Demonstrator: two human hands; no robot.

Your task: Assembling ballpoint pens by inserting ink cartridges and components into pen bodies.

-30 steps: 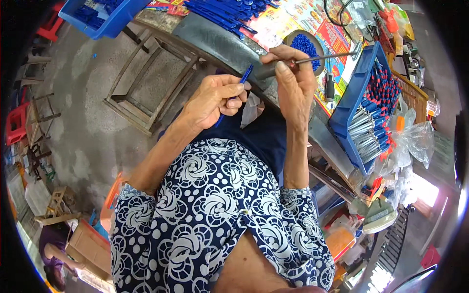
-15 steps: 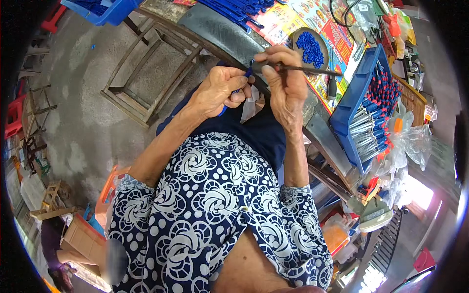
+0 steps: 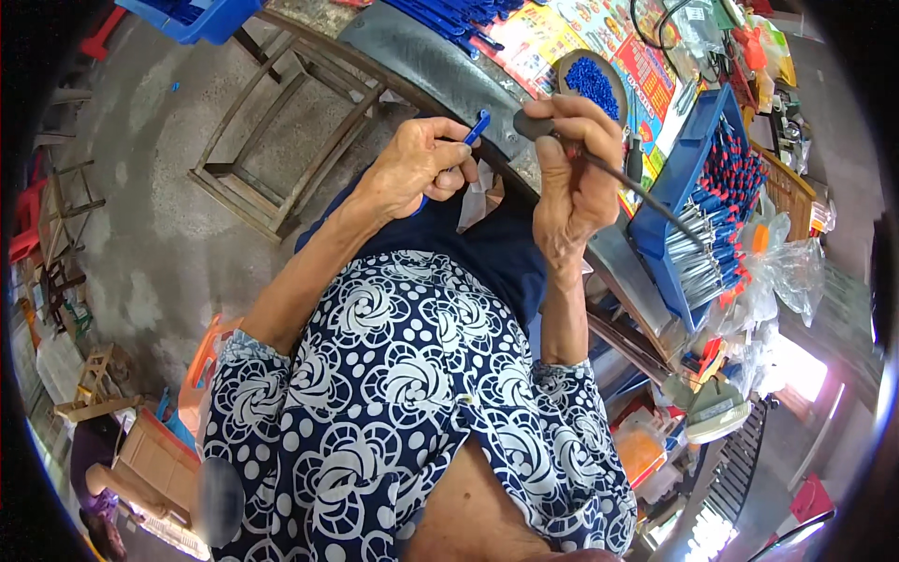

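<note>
A slim blue plastic piece (image 3: pixel 476 129) is gripped in my left hand (image 3: pixel 421 167), its rounded tip poking up past the thumb and its other end showing below the fist. My right hand (image 3: pixel 579 173) is closed around a dark tool with a long thin rod (image 3: pixel 651 199). The tool's rounded dark end (image 3: pixel 534 125) sticks out by the thumb and fingertips, apart from the blue piece. Behind my right hand stands a round dish of small blue parts (image 3: pixel 592 82). A bundle of long blue strips (image 3: pixel 440 21) lies on the table's far side.
To the right, a blue tray (image 3: pixel 658 220) holds metal rods with blue and red ends. A black handle (image 3: pixel 635 161) lies on printed sheets (image 3: pixel 562 28). Clear plastic bags (image 3: pixel 787 272) are beyond the tray. A wooden stool frame (image 3: pixel 281 140) stands left of the table.
My right hand has moved right, away from the blue piece, and the tool's rod now slants down toward the tray. The blue piece's tip is now uncovered; my left hand stays nearly in place.
</note>
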